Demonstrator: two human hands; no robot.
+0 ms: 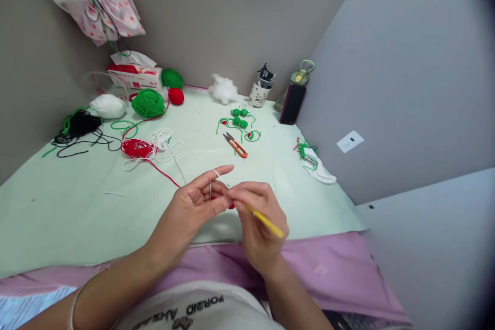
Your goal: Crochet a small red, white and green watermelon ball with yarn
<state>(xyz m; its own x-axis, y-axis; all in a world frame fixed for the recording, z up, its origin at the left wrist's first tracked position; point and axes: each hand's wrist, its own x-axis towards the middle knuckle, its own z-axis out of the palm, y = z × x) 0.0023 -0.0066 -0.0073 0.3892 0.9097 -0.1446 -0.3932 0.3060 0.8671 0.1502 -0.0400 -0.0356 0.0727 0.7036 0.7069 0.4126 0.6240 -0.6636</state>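
Observation:
My left hand (195, 203) is raised over the near edge of the pale green table (58, 216), index finger stretched out with white yarn (215, 173) looped round it. Its thumb and other fingers pinch a small red crocheted piece (231, 207), mostly hidden. My right hand (260, 219) is closed on a yellow crochet hook (266, 223), whose tip meets the red piece. A red strand (164, 174) runs from my hands back to a loose red yarn pile (136, 148).
Orange snips (235, 145) and small green crocheted balls (240, 117) lie mid-table. Green yarn balls (148, 102), a red ball (176, 96), black yarn (79, 126), white stuffing (223, 88), a tissue box (133, 76), a jar (261, 90) and a dark phone (293, 104) stand near the walls.

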